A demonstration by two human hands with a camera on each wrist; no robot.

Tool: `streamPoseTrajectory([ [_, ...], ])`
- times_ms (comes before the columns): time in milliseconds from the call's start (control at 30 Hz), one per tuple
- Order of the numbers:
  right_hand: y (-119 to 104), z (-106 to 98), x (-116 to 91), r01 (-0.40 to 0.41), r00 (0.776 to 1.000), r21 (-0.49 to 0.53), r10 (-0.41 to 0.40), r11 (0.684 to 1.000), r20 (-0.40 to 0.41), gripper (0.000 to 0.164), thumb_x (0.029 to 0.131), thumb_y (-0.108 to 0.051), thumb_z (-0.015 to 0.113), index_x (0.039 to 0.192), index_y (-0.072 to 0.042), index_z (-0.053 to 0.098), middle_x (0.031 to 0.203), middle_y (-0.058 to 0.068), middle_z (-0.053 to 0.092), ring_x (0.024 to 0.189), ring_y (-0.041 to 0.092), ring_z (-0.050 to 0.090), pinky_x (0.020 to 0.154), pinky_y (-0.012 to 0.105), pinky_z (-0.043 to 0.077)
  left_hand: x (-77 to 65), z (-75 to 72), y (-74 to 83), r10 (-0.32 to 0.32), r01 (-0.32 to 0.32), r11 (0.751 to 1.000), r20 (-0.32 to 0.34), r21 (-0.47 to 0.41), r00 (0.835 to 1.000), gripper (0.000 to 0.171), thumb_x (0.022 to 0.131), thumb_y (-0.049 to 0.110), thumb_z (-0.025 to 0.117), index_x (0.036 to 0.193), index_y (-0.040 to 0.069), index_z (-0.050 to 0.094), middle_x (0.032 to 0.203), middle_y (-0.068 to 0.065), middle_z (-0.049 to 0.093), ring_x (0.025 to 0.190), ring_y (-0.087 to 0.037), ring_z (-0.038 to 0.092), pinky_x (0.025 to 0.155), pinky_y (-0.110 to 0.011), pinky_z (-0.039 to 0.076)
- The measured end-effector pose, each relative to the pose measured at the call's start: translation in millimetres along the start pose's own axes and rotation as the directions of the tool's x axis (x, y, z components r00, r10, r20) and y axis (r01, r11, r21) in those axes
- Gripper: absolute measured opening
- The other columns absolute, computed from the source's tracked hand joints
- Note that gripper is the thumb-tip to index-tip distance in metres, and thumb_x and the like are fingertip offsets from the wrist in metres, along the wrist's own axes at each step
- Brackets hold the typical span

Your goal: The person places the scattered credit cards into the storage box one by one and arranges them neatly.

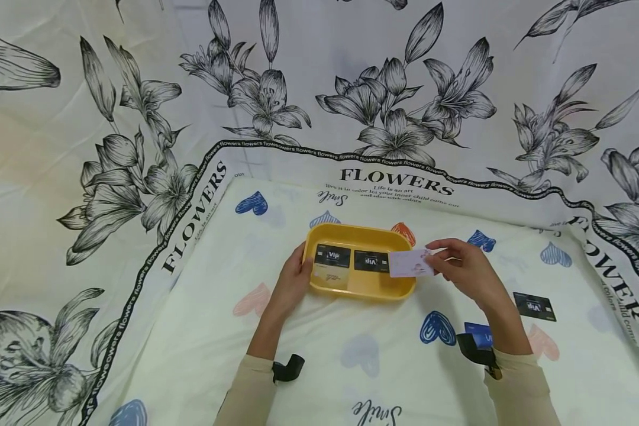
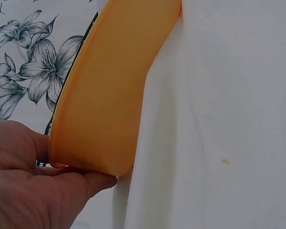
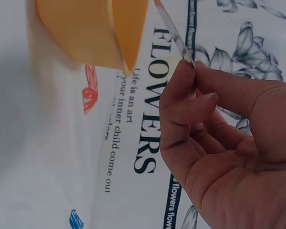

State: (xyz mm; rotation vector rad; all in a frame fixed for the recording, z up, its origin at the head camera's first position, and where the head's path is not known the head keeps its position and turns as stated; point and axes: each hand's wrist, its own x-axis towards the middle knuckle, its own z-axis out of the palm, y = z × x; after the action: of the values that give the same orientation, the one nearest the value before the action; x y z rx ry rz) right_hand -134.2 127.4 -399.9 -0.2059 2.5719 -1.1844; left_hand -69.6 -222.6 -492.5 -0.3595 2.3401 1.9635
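Note:
My left hand (image 1: 291,283) grips the left end of a yellow plastic tray (image 1: 375,295); in the left wrist view, the thumb and fingers hold the tray's wall (image 2: 102,95). Inside the tray lie a black "Vip" card (image 1: 332,254) on the left and a second black card (image 1: 370,261), its print upside down, beside it. A pale gold card (image 1: 330,276) lies below the left one. Between thumb and fingertips, my right hand (image 1: 465,269) pinches a pale lilac card (image 1: 409,264) over the tray's right end. The right wrist view shows this card (image 3: 174,29) edge-on.
To the right on the heart-printed cloth (image 1: 319,343) lie a black "Vip" card (image 1: 534,306) and a blue card (image 1: 478,333), the latter partly hidden by the right wrist's black mount (image 1: 476,352). Behind the tray, the flower-printed cloth (image 1: 309,89) rises.

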Motion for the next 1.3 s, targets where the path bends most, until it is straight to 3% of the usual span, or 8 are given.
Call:
streamPoseTrajectory([
  [233, -7, 17, 5, -0.022, 1.0, -0.048, 0.023, 0.999, 0.01, 0.041, 0.103, -0.031, 0.072, 0.138, -0.012, 0.065, 0.113, 0.012, 0.074, 0.098, 0.028, 0.074, 0.09, 0.041, 0.061, 1.2, 0.1, -1.3, 0.004, -0.004, 1.0, 0.001, -0.002, 1.0, 0.054, 0.114, 0.017, 0.046, 0.166, 0.014, 0.034, 0.167, -0.005, 0.041, 0.158, -0.024, 0.031, 0.129, -0.046, 0.026],
  [500, -21, 37, 13, 0.07, 0.997, -0.155, -0.064, 0.986, 0.04, 0.031, 0.103, -0.023, 0.072, 0.129, -0.009, 0.067, 0.106, 0.012, 0.073, 0.092, 0.026, 0.072, 0.079, 0.033, 0.062, 2.4, -2.0, -0.6, 0.019, -0.019, 1.0, 0.007, 0.0, 1.0, 0.054, 0.114, 0.018, 0.046, 0.167, 0.014, 0.033, 0.168, -0.004, 0.041, 0.158, -0.023, 0.03, 0.129, -0.046, 0.026],
  [933, -29, 69, 19, 0.049, 0.992, -0.18, -0.027, 0.982, 0.122, 0.026, 0.102, -0.018, 0.073, 0.124, -0.006, 0.066, 0.105, 0.012, 0.071, 0.088, 0.024, 0.066, 0.074, 0.03, 0.063, -0.7, -0.8, -0.7, 0.001, -0.001, 1.0, 0.006, -0.013, 1.0, 0.054, 0.114, 0.017, 0.046, 0.166, 0.013, 0.034, 0.168, -0.004, 0.04, 0.158, -0.023, 0.03, 0.129, -0.046, 0.025],
  [1300, -30, 80, 24, 0.023, 0.991, -0.242, 0.009, 0.97, 0.132, 0.028, 0.101, -0.015, 0.074, 0.125, -0.008, 0.063, 0.1, 0.012, 0.071, 0.085, 0.025, 0.066, 0.074, 0.032, 0.063, 0.4, -1.2, 1.0, 0.019, -0.019, 1.0, 0.013, -0.009, 1.0, 0.053, 0.114, 0.017, 0.045, 0.166, 0.015, 0.034, 0.168, -0.002, 0.04, 0.158, -0.022, 0.03, 0.13, -0.046, 0.025],
])
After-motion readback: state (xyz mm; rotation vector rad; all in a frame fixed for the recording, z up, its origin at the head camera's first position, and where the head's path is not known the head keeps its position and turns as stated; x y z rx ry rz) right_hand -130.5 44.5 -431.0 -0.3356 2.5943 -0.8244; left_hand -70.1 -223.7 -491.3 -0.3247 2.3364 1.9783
